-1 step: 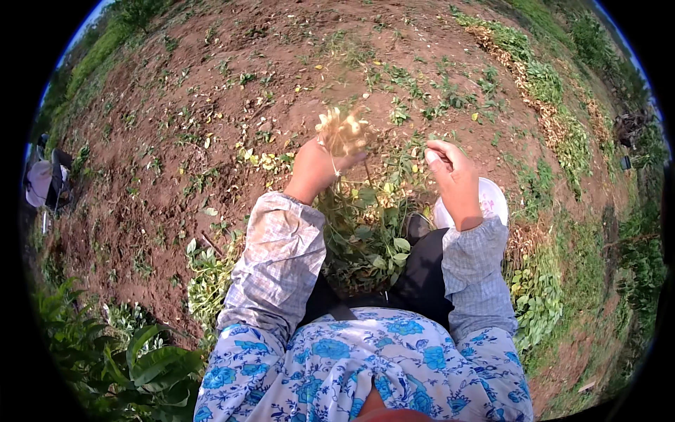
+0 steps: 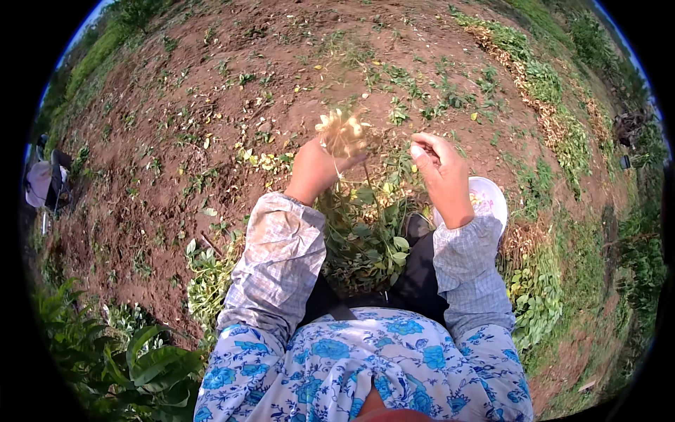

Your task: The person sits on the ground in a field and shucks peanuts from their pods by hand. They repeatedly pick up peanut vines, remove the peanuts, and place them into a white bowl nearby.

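Note:
My left hand [image 2: 315, 167] is closed around a peanut plant [image 2: 373, 243], held upside down. Its cluster of pale pods [image 2: 342, 132] and thin roots stands above my fist, and the leafy green stems hang between my knees. To the right of the pods, apart from them, is my right hand [image 2: 444, 176]. Its fingers are curled in toward the thumb, and whatever lies inside them cannot be made out. A white bowl [image 2: 498, 204] sits partly behind my right wrist, with small pinkish bits in it.
Pulled plants [image 2: 538, 299] lie in a heap by my right side, and another heap [image 2: 211, 274] by my left. A long row of plants with pods [image 2: 541, 98] runs along the far right. Leafy bushes [image 2: 133, 359] stand at lower left. A bag-like object [image 2: 41, 183] is at far left.
My right hand has moved left, closer to the pods, and more of the white bowl shows. My left hand and the plant stay nearly in place.

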### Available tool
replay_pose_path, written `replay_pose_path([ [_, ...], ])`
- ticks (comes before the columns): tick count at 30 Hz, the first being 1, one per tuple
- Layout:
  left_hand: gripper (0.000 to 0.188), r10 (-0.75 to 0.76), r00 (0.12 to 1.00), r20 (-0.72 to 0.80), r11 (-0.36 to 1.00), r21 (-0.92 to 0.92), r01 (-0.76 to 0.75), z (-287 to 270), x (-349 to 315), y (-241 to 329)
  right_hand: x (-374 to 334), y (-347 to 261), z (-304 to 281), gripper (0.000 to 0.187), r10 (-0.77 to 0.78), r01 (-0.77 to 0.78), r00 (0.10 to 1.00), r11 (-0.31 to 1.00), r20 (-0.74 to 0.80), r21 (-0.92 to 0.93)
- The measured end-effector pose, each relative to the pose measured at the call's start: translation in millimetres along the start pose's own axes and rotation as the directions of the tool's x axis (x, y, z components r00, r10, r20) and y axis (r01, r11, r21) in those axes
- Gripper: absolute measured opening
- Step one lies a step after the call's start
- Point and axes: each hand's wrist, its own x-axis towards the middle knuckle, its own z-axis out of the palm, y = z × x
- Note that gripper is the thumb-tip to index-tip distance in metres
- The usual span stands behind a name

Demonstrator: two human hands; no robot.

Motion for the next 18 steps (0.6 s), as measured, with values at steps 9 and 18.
replay_pose_path([
  [9,0.056,-0.105,0.992,-0.069,0.858,0.498,0.126,-13,-9,32,31,-33,50,0.022,-0.393,0.389,0.915,0.809,0.088,-0.441],
  [18,0.056,-0.217,0.967,-0.131,0.879,0.404,0.252,-34,0,14,10,-72,32,0.025,-0.273,0.234,0.762,0.962,0.587,0.144],
])
